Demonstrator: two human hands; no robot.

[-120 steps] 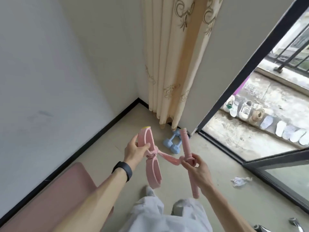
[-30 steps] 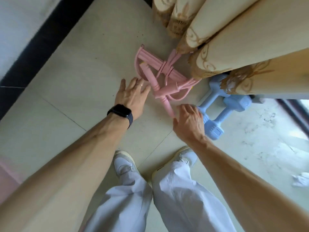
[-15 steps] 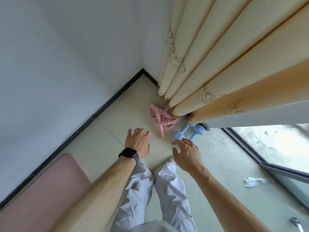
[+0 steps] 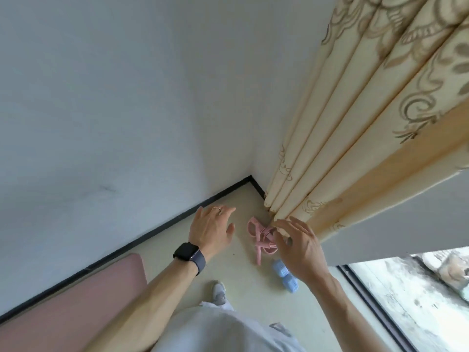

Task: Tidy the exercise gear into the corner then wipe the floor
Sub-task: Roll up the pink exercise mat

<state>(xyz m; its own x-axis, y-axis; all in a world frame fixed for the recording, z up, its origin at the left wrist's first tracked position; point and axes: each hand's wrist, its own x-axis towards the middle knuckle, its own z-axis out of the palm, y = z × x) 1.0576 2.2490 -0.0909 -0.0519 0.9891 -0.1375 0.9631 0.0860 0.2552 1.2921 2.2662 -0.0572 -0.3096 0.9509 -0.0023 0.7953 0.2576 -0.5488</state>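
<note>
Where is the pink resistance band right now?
The pink resistance band lies on the floor in the corner, at the curtain's foot, beside the blue dumbbells.

A pink resistance band (image 4: 261,237) lies bunched on the floor by the corner, its straps tangled, touching the curtain hem. Just beside it, toward the window, lie pale blue dumbbells (image 4: 285,275), only their ribbed ends showing.
</note>
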